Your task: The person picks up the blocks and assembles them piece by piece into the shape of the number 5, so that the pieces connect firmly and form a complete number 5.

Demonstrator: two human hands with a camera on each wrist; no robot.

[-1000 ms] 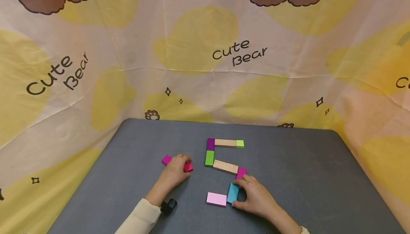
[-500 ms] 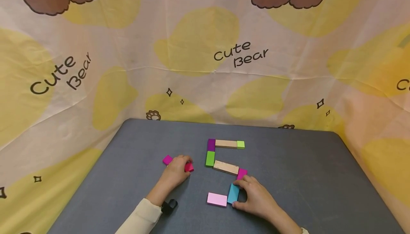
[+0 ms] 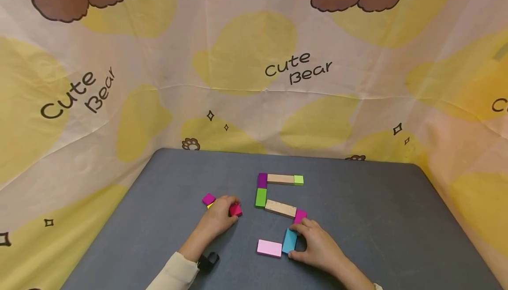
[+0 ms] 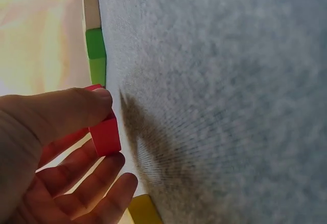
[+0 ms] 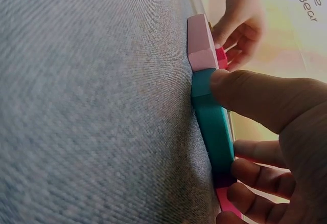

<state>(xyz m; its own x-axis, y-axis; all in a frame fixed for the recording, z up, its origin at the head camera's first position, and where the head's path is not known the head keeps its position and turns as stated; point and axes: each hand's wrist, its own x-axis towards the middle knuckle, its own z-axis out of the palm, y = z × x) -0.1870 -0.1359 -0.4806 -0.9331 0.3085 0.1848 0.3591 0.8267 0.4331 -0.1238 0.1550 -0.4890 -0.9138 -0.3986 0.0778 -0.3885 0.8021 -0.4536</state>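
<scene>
My left hand [image 3: 218, 216] pinches a red block [image 4: 106, 136] between thumb and fingers, left of the row of blocks. A magenta block [image 3: 208, 199] and a partly hidden yellow block [image 4: 145, 209] lie close by it. On the right, my right hand [image 3: 320, 245] grips a blue block [image 5: 213, 127] at its two ends, thumb on the near end. The blue block lies on the table between a pale pink block [image 3: 269, 248] and another magenta block [image 3: 300, 216], which my fingers partly cover.
Farther back in the row are a plain wood block [image 3: 281, 208], a green block [image 3: 260, 198], a purple block [image 3: 262, 180], a second wood block [image 3: 280, 179] and a lime block [image 3: 298, 180]. They lie on the grey table [image 3: 381, 219], before a printed cloth [image 3: 238, 61].
My left hand has shifted slightly toward me and to the right with the red block, and a bit of yellow now shows behind it. My right hand keeps its hold on the blue block.
</scene>
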